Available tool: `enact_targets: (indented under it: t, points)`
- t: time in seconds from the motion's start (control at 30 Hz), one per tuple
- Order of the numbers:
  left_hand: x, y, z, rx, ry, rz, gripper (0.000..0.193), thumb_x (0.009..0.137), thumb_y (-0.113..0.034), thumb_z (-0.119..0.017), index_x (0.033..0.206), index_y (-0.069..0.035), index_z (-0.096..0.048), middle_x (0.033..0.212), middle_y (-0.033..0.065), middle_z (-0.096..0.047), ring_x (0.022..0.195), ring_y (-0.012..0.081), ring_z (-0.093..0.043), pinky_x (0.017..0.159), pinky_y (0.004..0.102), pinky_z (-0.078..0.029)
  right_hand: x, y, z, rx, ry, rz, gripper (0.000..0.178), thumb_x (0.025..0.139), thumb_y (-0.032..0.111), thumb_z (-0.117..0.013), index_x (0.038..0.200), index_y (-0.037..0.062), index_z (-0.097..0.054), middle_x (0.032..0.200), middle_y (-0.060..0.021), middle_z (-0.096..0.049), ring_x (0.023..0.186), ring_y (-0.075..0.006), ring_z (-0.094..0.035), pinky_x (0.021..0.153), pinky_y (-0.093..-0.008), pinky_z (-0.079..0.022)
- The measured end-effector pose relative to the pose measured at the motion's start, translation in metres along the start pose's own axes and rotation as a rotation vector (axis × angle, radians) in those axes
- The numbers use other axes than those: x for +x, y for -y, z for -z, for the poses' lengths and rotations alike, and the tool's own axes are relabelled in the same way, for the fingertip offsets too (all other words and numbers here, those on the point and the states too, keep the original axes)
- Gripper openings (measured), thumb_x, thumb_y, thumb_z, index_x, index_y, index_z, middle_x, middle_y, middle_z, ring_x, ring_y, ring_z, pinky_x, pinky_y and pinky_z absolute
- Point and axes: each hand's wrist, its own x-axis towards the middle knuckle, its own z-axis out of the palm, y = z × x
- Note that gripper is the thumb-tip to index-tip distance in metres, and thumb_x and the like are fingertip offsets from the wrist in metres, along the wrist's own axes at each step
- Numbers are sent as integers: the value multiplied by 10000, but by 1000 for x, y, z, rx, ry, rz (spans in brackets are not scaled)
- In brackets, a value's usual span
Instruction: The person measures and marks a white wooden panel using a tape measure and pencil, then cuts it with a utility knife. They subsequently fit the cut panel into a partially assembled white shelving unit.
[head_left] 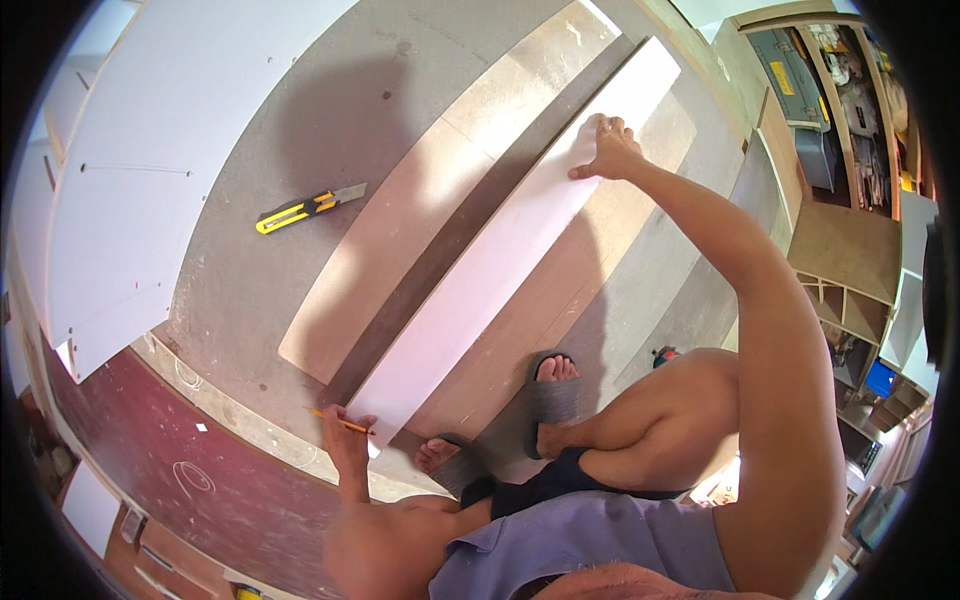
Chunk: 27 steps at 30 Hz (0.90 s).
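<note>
Left hand (345, 440): pinching pencil (355, 427) at near end of white board (495, 280) | right hand (611, 153): spread over far portion

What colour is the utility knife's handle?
The utility knife's handle is yellow and black, seen best in the head view.

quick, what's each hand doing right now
Left hand: closed, holding a pencil at the white board's near end.
Right hand: open, thumb and fingers spread on the board.

I can read no text or number here. On the grey-green box-shaped case (797, 108) I see one yellow rectangular label (781, 78), too small for reading.
</note>
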Motion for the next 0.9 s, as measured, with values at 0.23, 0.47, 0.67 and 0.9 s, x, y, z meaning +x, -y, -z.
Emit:
enact_targets:
  t: [0.23, 0.47, 0.67, 0.9]
  points:
    - [0, -17, 8, 153, -8, -41, 536, 633, -56, -923, 963, -42, -500, 785, 96, -541, 704, 277, -565, 659, 420, -519, -3, 6, 2, 123, 12, -23, 1469, 536, 584, -936, 1570, -75, -128, 1490, -369, -293, 1337, -493, -441, 1061, -494, -476]
    - [6, -22, 12, 199, 68, 125, 285, 805, -102, -761, 971, -79, -530, 869, 147, -638, 789, 391, -645, 681, 464, -511, -7, 7, 2, 119, -31, -30, 1402, 588, 506, -955, 1564, -68, -130, 1545, -404, -198, 1323, -482, -450, 1045, -492, -453]
    - [9, -17, 12, 264, 14, -179, 516, 668, -199, -915, 940, -110, -486, 752, 124, -598, 698, 383, -626, 612, 475, -484, -11, 7, 3, 156, -84, -5, 1348, 602, 474, -959, 1539, -75, -160, 1516, -436, -218, 1293, -513, -470, 1040, -523, -446]
    - [35, -26, 29, 505, 335, -48, 514, 726, -286, -883, 1011, -119, -490, 804, 160, -662, 810, 432, -664, 680, 531, -498, -9, 7, -2, 141, -110, -62, 1360, 585, 482, -956, 1581, 1, -165, 1572, -359, -209, 1302, -445, -485, 1055, -510, -433]
